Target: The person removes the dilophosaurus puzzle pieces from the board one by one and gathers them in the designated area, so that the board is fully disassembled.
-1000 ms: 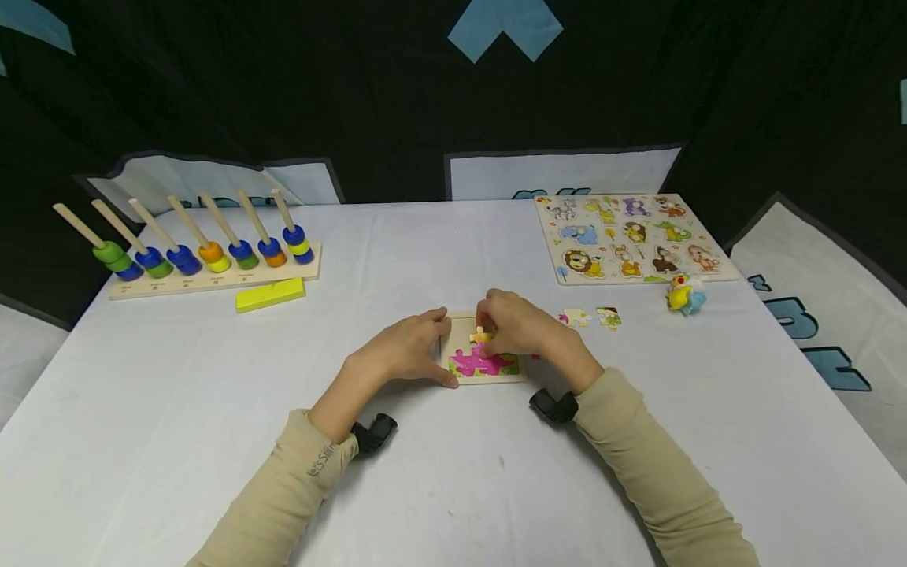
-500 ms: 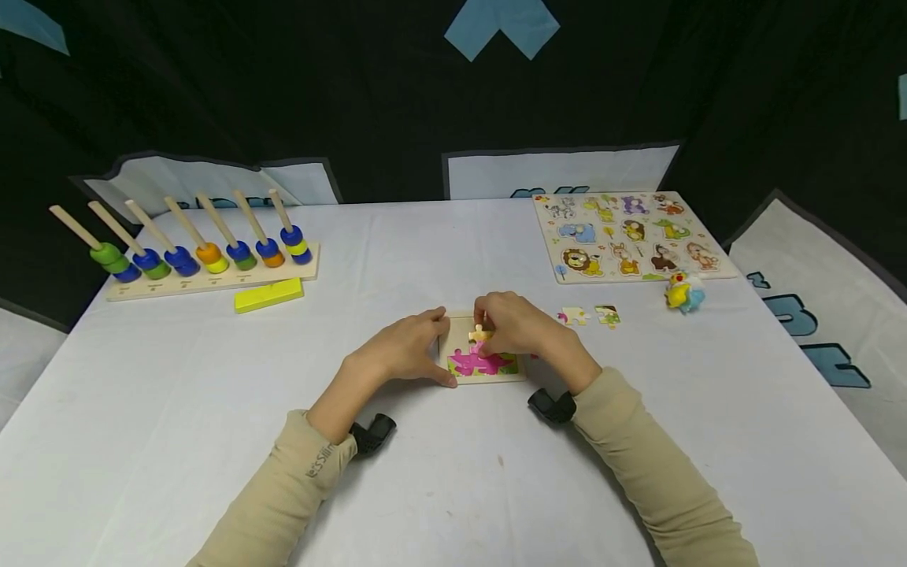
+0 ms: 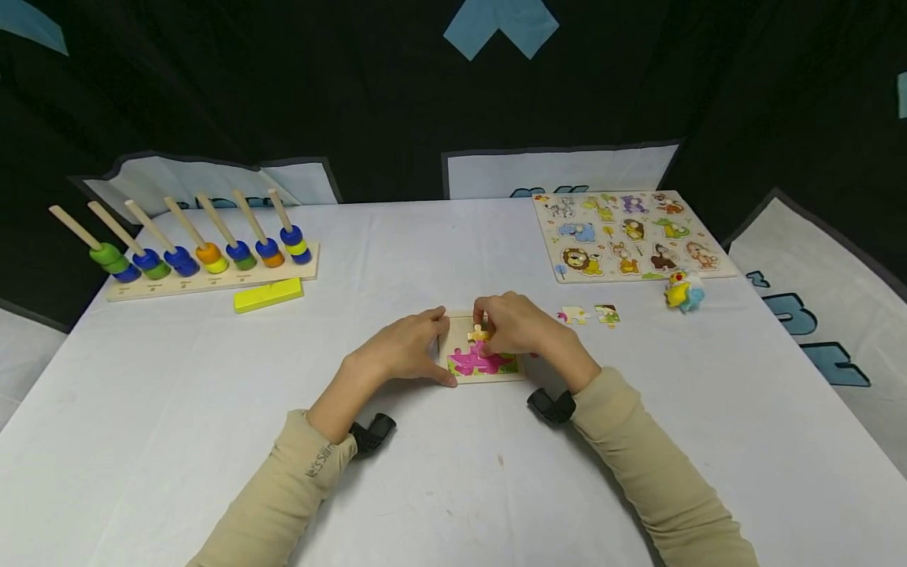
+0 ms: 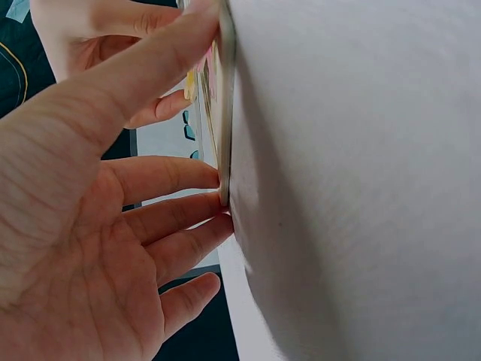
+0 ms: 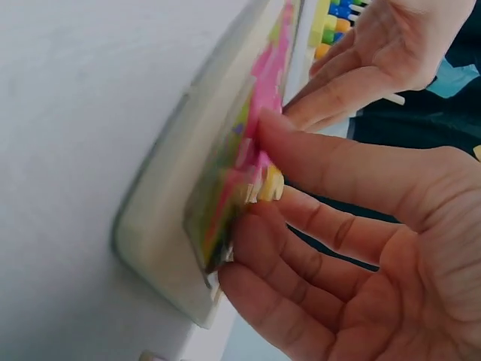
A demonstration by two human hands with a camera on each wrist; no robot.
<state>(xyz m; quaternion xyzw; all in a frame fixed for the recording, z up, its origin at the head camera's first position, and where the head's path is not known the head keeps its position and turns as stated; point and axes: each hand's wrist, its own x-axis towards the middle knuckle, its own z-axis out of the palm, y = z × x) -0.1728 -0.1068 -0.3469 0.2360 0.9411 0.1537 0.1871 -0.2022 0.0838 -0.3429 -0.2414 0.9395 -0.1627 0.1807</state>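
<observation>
A small wooden puzzle tray point(image 3: 489, 379) lies on the table between both hands, with pink and green jigsaw pieces point(image 3: 464, 364) along its near side. My left hand point(image 3: 400, 348) touches the tray's left edge with nearly straight fingers, its thumb at the near left corner; the left wrist view shows these fingertips point(image 4: 214, 179) against the side. Over the tray, my right hand point(image 3: 520, 324) pinches a yellow puzzle piece point(image 3: 478, 335) between thumb and fingers, just beyond the pink ones. In the right wrist view, the fingers partly hide that piece.
Two loose puzzle pieces, one pale point(image 3: 574, 316) and one green point(image 3: 608, 315), lie right of the tray. Behind them are an animal puzzle board point(image 3: 616, 272) and a small yellow-and-blue toy point(image 3: 684, 293). A peg-and-ring counting stand point(image 3: 212, 282) and a yellow block point(image 3: 269, 295) sit at left.
</observation>
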